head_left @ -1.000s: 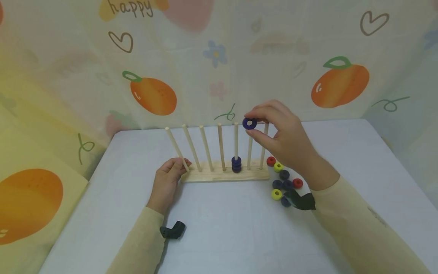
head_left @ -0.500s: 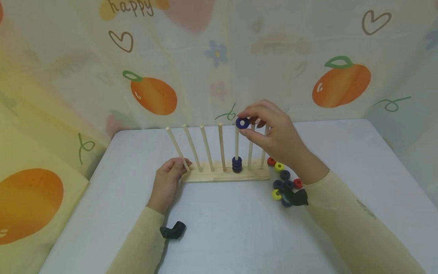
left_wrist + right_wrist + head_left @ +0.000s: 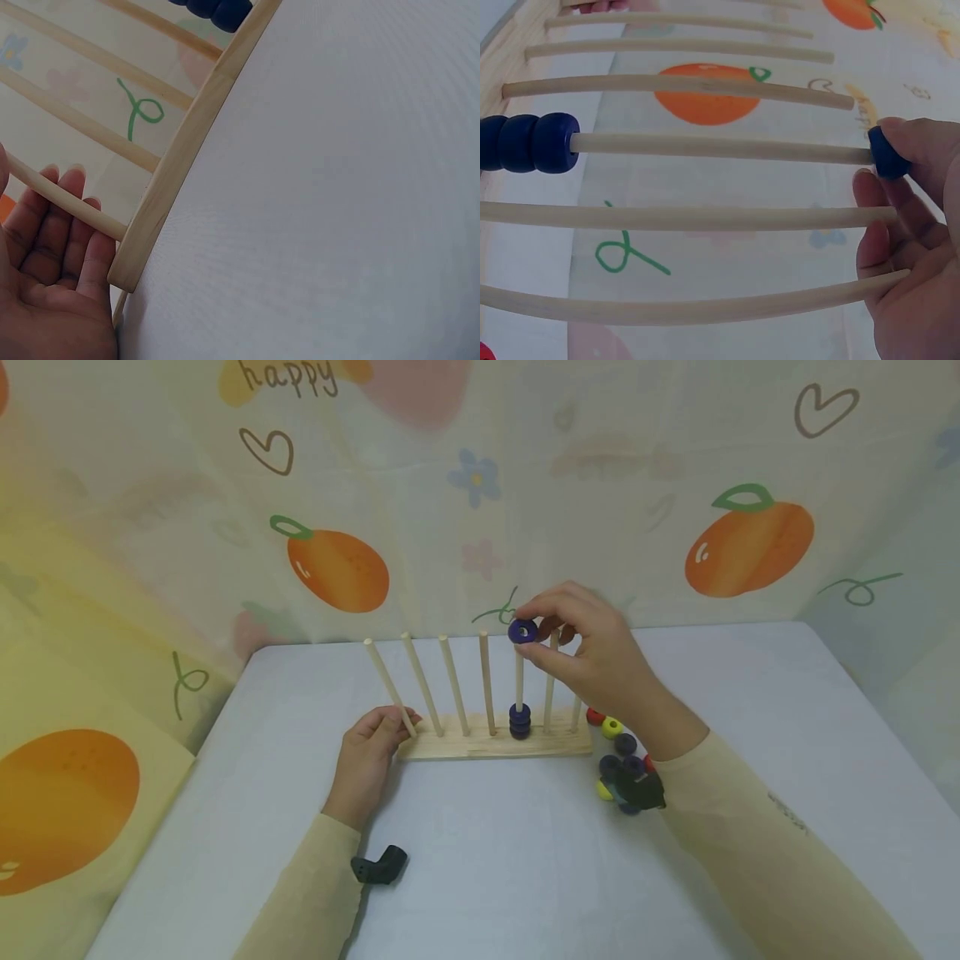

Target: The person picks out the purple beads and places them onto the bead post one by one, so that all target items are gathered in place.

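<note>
A wooden rack (image 3: pixel 450 747) with a row of upright pegs stands on the table. At its left end, my left hand (image 3: pixel 362 760) holds it, fingers lying behind the outermost peg (image 3: pixel 82 208). My right hand (image 3: pixel 603 660) pinches a dark blue bead (image 3: pixel 513 633) between thumb and fingers. This bead is right at the top of the peg (image 3: pixel 720 146) that carries a stack of blue beads (image 3: pixel 520 722) at its foot. In the right wrist view, the other fingers of this hand are spread close to the tips of two neighbouring pegs.
Loose red, yellow (image 3: pixel 612 727) and dark blue beads (image 3: pixel 625 744) lie right of the rack, some hidden behind a black wrist strap piece (image 3: pixel 637 787). White cloth covers the table (image 3: pixel 480 860). A printed curtain (image 3: pixel 585 527) hangs behind.
My right hand has carried the blue bead left, from beside the stacked peg to its tip, and the bead has tilted. The left hand and the rack have stayed in place.
</note>
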Available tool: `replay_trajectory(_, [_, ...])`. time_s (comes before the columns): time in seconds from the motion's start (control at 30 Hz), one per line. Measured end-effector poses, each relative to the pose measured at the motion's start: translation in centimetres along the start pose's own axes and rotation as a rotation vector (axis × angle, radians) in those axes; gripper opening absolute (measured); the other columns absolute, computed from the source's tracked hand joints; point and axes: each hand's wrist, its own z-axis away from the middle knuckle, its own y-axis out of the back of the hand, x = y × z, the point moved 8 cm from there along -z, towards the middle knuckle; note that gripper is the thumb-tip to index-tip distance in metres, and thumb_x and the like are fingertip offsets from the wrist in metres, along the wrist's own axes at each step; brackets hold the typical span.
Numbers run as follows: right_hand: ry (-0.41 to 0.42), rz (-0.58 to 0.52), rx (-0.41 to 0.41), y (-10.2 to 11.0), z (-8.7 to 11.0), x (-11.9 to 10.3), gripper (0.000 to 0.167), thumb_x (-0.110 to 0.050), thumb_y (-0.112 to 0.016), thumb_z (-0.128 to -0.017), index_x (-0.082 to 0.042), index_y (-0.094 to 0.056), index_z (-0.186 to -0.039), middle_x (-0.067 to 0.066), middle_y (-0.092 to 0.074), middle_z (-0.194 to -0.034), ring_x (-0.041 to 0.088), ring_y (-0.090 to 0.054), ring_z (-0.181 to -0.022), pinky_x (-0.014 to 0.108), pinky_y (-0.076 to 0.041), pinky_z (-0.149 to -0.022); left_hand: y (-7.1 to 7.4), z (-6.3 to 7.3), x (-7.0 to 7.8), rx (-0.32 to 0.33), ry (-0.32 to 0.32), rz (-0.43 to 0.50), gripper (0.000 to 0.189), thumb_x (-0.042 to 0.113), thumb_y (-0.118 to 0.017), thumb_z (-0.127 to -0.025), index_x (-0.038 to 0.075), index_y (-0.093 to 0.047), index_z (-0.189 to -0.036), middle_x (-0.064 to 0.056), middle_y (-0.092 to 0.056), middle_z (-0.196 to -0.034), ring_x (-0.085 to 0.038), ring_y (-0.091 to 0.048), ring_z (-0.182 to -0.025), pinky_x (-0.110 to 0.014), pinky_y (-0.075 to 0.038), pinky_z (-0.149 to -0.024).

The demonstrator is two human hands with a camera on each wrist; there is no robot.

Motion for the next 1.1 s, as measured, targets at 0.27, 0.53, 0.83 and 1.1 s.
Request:
replay_trajectory(0.27, [-0.064, 0.006, 0.0, -0.26, -0.07, 0.39, 0.031, 0.004, -0.086, -0.092, -0.002, -0.076, -0.121, 0.004, -0.07, -0.114, 0.017, -0.065, -0.089, 0.032, -0.053, -0.074, 0.07, -0.03, -0.12, 0.0, 0.002, 0.0, 0.046, 0.031, -0.061, -0.115, -0.015, -0.063, -0.121, -0.017, -0.069, -0.124, -0.031, -0.066, -0.123, -0.037, -0.052, -0.111])
replay_trajectory(0.53, [-0.122, 0.032, -0.025, -0.51, -0.19, 0.74, 0.029, 0.0, -0.085, -0.095, -0.002, -0.076, -0.123, 0.004, -0.069, -0.114, 0.015, -0.065, -0.087, 0.036, -0.053, -0.074, 0.06, 0.0, -0.05, 0.004, -0.001, 0.007, 0.046, 0.03, -0.061, -0.115, -0.016, -0.063, -0.121, -0.017, -0.069, -0.123, -0.032, -0.066, -0.123, -0.038, -0.053, -0.11])
replay_trajectory(0.83, [-0.162, 0.072, -0.049, -0.56, -0.24, 0.81, 0.026, -0.004, -0.083, -0.098, -0.002, -0.076, -0.124, 0.006, -0.069, -0.117, 0.017, -0.063, -0.089, 0.038, -0.055, -0.078, 0.01, -0.02, 0.0, 0.004, -0.003, 0.004, 0.046, 0.03, -0.061, -0.115, -0.016, -0.062, -0.12, -0.016, -0.069, -0.123, -0.032, -0.065, -0.123, -0.038, -0.053, -0.11])
replay_trajectory(1.1, [-0.186, 0.019, -0.055, -0.48, -0.16, 0.99, 0.023, -0.01, -0.08, -0.102, -0.004, -0.076, -0.124, 0.004, -0.069, -0.119, 0.018, -0.062, -0.092, 0.037, -0.054, -0.081, 0.01, -0.05, 0.01, 0.013, -0.001, 0.016, 0.047, 0.03, -0.063, -0.114, -0.016, -0.063, -0.121, -0.016, -0.07, -0.121, -0.032, -0.066, -0.122, -0.038, -0.054, -0.11])
